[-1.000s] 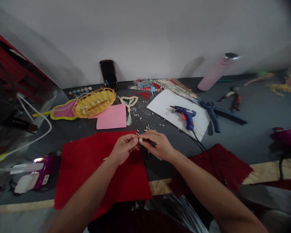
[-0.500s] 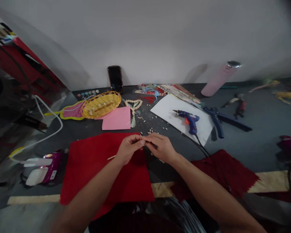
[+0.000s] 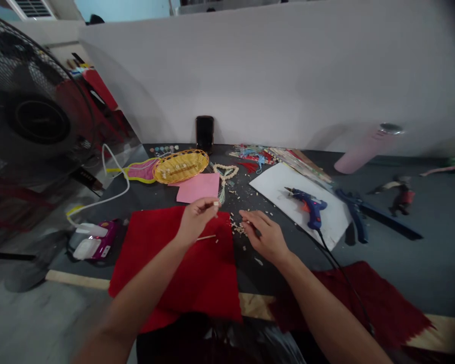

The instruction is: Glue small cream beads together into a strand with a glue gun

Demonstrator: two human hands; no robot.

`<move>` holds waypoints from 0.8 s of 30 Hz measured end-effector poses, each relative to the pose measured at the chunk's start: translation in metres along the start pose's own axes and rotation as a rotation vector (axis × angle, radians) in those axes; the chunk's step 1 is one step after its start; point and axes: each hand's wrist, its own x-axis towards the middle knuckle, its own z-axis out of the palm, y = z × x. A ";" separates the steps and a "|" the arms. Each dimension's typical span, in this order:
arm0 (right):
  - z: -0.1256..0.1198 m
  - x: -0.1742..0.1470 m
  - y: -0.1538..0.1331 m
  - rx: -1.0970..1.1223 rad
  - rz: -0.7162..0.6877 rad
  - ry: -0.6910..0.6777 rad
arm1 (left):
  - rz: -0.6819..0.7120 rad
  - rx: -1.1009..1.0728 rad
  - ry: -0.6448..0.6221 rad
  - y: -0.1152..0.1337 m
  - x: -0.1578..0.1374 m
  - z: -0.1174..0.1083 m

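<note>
My left hand is raised over a bright red cloth, its thumb and fingers pinched around a small pale piece, perhaps a cut bit of stick. On the cloth below lies a thin pale stick. My right hand hovers at the edge of a little heap of pale cut pieces on the dark table; its fingers are stretched out, with the thumb apart from them. Behind the hands rests a beaded loop with a pale tassel.
A blue glue gun lies on white paper, its cord running toward me. Beside it are dark blue pliers-like tools. Further back stand a pink tumbler and a phone. A yellow basket and pink paper lie left.
My hands, together before, have moved apart. The left has gone up and left with the small piece; the right is now beside the heap. The view has shifted left and up.
</note>
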 end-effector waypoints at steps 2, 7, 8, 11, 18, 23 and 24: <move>0.000 0.001 0.000 -0.004 -0.017 -0.010 | 0.062 0.122 0.069 0.008 0.017 -0.018; 0.005 -0.001 0.002 -0.011 -0.056 -0.080 | 0.181 0.833 0.102 0.016 0.091 -0.068; 0.005 -0.001 0.003 -0.011 -0.062 -0.088 | 0.186 1.035 0.102 0.016 0.108 -0.074; 0.004 0.000 0.002 -0.013 -0.066 -0.102 | 0.178 1.322 0.057 0.017 0.147 -0.084; 0.002 0.002 0.003 -0.036 -0.046 -0.187 | 0.153 1.469 -0.017 0.006 0.188 -0.079; 0.004 -0.002 0.009 -0.026 -0.017 -0.231 | 0.118 1.481 -0.038 -0.001 0.204 -0.080; 0.004 -0.003 0.010 -0.025 -0.012 -0.239 | 0.113 1.472 -0.043 -0.001 0.205 -0.081</move>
